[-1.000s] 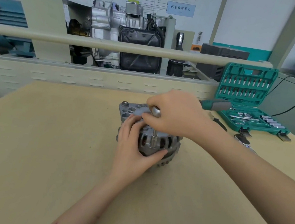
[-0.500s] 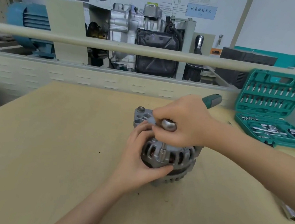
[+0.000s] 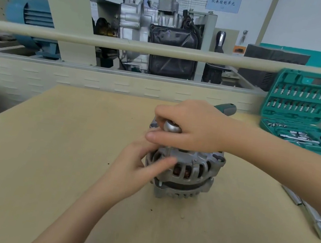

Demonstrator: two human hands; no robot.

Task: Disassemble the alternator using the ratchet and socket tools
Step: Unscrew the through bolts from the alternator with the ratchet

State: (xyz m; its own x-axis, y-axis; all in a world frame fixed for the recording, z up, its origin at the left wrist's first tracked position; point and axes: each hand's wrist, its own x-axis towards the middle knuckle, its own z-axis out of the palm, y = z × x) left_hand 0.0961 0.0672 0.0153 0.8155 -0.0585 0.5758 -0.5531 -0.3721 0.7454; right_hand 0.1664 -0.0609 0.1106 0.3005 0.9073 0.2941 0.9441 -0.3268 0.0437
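The alternator (image 3: 184,170) stands near the middle of the tan surface (image 3: 46,167), its vented silver housing facing the camera with copper windings showing through the slots. Above it, the right hand (image 3: 194,127) has its grip clenched round the ratchet (image 3: 172,127), whose round silver head shows between the fingers while the green-grey handle end pokes out behind the hand. A thin shaft runs straight down from the head to the alternator's top edge. The left hand (image 3: 134,171) is against the alternator's left side, thumb stretched across the vents and fingers curled round the housing, so this grip is grasping the alternator. Right of the alternator lie long sockets (image 3: 313,215) on the surface, and farther back to its right the green toolcase (image 3: 306,104) stands with its lid up.
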